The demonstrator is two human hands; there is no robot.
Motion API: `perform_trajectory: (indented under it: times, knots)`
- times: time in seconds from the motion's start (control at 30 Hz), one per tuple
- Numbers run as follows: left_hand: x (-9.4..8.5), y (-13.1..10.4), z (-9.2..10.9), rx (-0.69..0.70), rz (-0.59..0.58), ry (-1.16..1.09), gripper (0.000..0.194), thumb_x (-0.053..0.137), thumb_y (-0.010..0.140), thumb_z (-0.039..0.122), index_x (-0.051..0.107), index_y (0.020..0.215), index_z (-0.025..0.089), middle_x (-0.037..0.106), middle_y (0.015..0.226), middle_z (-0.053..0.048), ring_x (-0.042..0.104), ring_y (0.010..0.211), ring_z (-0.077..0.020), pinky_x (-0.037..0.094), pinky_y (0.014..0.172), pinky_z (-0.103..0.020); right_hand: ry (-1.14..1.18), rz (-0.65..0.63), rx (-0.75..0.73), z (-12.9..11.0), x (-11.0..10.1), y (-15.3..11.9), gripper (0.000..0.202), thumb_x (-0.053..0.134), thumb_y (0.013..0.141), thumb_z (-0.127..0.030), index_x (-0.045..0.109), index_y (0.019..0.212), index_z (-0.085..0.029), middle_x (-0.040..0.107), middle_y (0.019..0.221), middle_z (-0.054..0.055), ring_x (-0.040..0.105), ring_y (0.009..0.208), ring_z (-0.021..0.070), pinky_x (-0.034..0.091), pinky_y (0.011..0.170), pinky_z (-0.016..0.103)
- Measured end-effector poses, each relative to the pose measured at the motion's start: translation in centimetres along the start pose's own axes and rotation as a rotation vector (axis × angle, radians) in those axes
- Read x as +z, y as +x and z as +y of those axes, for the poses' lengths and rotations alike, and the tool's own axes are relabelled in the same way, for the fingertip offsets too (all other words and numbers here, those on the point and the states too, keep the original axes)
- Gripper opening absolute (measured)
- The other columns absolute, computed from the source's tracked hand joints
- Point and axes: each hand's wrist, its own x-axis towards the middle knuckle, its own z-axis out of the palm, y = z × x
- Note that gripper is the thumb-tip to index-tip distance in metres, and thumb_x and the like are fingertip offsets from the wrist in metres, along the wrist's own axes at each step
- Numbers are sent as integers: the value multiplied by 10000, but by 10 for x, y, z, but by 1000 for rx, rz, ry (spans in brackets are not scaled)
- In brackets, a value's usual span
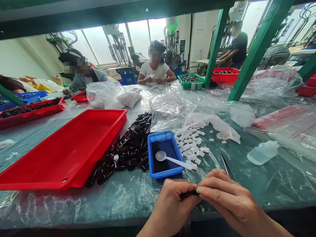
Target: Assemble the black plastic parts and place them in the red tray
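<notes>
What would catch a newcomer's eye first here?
Probably the big red tray slanting across the left, with a heap of glossy black pieces along its right side. Next comes the small blue tray in the middle, a white spoon lying across it and white pieces scattered to its right. At the near edge, the left hand and right hand meet at a small dark piece.

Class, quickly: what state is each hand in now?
Left hand: closed, holding a small dark piece.
Right hand: partly closed at the piece's end; grip unclear.
</notes>
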Motion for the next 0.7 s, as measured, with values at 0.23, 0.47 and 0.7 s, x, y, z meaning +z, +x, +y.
perform_trajectory:
  times: [0.23, 0.47, 0.7]
  knots:
    - [0, 0, -1, 25, 27, 21, 182, 647, 805, 114, 775, 676, 129, 699, 601, -24, 577, 555, -142, 434, 543, -210, 28, -5, -34, 4, 4, -9, 216, 491, 927, -62, 589, 1110, -123, 665, 874, 80, 564, 790, 164, 499, 687, 308]
    - [-1, 3, -5, 87, 24, 52, 207, 647, 831, 180, 774, 672, 143, 708, 595, -35, 602, 547, -147, 451, 523, -200, -19, 37, -29, 3, 5, -8, 184, 469, 955, -118, 592, 1090, -131, 675, 858, 80, 564, 769, 165, 511, 687, 328]
    - [0, 5, -12, 132, 42, -28, 210, 660, 816, 183, 759, 632, 162, 717, 599, -36, 636, 558, -154, 481, 537, -189, -107, 95, -59, 3, 9, -5, 196, 413, 984, -145, 604, 1022, -116, 686, 811, 70, 573, 732, 157, 495, 681, 312]
